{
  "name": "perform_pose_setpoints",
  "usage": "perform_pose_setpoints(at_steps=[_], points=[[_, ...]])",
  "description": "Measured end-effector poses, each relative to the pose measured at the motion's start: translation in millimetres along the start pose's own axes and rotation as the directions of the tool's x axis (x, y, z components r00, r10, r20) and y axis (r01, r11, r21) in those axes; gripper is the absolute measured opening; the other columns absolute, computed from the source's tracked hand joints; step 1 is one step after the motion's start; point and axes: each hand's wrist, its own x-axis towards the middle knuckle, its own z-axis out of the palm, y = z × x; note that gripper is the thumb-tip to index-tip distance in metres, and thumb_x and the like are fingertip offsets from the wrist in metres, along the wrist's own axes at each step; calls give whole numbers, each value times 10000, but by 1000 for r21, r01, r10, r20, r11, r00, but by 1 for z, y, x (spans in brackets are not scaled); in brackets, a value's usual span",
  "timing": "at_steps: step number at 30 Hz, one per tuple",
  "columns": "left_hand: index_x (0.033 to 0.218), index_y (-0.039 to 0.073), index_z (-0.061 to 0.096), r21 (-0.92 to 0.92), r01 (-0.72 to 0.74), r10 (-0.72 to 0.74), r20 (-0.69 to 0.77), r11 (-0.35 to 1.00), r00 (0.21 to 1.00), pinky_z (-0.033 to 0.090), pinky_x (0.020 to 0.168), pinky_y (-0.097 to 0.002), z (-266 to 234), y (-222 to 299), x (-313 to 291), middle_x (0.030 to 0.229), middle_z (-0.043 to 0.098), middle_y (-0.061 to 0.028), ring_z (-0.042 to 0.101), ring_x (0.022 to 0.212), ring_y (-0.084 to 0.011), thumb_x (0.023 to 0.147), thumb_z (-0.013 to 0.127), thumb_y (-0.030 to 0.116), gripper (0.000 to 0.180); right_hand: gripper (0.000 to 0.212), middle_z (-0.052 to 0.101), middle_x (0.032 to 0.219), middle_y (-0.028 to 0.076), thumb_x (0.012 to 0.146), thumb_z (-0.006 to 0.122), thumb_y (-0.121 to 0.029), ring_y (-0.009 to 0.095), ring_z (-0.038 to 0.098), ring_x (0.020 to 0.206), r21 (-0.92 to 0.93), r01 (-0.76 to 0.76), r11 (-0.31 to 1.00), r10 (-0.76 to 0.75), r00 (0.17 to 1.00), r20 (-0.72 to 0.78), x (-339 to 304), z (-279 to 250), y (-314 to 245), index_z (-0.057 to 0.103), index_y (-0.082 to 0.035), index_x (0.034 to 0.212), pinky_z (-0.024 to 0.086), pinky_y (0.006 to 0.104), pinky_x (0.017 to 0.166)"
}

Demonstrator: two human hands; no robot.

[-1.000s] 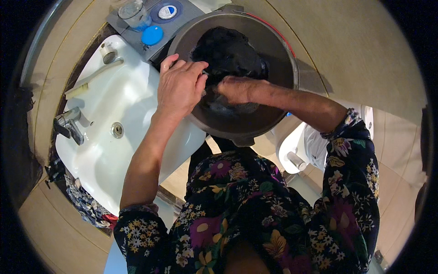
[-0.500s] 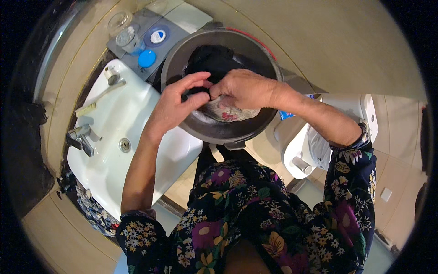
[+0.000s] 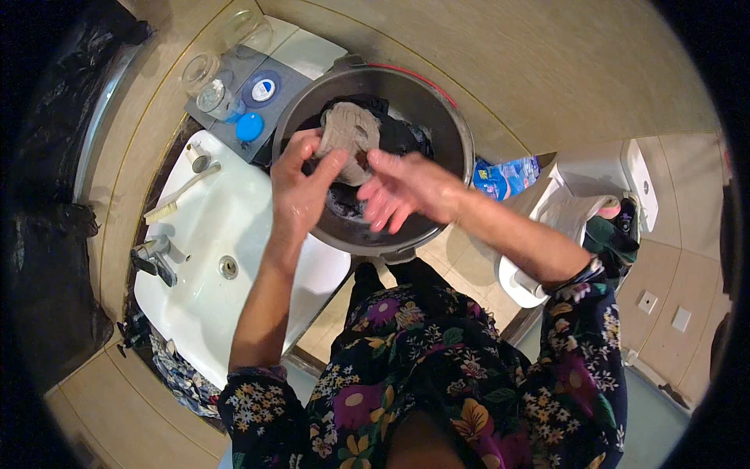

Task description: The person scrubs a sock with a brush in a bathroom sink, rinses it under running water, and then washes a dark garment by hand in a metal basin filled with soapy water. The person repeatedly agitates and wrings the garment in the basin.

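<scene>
My left hand (image 3: 301,180) grips a grey-beige ribbed sock (image 3: 348,133) by its near left edge, thumb on top. The sock is held up over a large dark basin (image 3: 466,148). To its right is my right hand (image 3: 410,187), its fingers spread and slightly curled, wet on the skin. The right thumb reaches the sock's right edge; whether it touches I cannot tell. Beneath, wet black cloth (image 3: 402,137) lies bunched in the basin, with a little foam around it. Part of the sock's near end is hidden between my hands.
Left of the basin is a white sink (image 3: 195,293) with a faucet (image 3: 156,258) and a brush (image 3: 181,194) on its rim. Glass jars (image 3: 215,98) and a blue lid (image 3: 249,127) sit on a grey ledge. A blue package (image 3: 506,177) and a toilet (image 3: 558,195) are at right.
The sock has been raised from low in the basin up between my hands, its patterned side no longer showing. My right hand has loosened and spread its fingers. The view has shifted somewhat.
</scene>
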Motion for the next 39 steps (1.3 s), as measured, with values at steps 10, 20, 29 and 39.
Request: perform_pose_setpoints(at_steps=[10,20,29,39], points=[[897,7,606,519,-405,415,104,753,904,378,935,-403,8,11,-43,1201,483,-158,459,1126,-324,676,674,53,236,416,604,1018,84,814,625,-262,267,599,917,737,318,597,-327,935,-138,32,14,32,496,-68,1158,494,485,776],[1284,32,380,-823,434,-393,286,366,874,340,976,-434,3,-2,-35,1248,471,-121,460,1135,-265,869,458,482,617,346,610,1034,121,788,586,-13,249,610,922,713,341,612,-383,917,-110,21,23,23,523,-16,1128,518,434,771],[1251,21,408,-780,349,-126,334,520,934,434,890,-425,13,-7,-9,1021,555,-165,539,997,-309,856,505,292,488,420,580,1012,128,750,612,-50,266,611,859,485,181,855,-185,982,-41,21,30,32,484,18,1145,567,378,576],[762,89,527,-580,337,-468,-88,741,879,500,691,-364,40,4,9,618,418,11,441,556,-120,849,577,362,290,381,592,732,178,698,643,-66,256,604,665,-784,350,512,-656,749,-93,21,22,28,513,74,1027,476,344,631]])
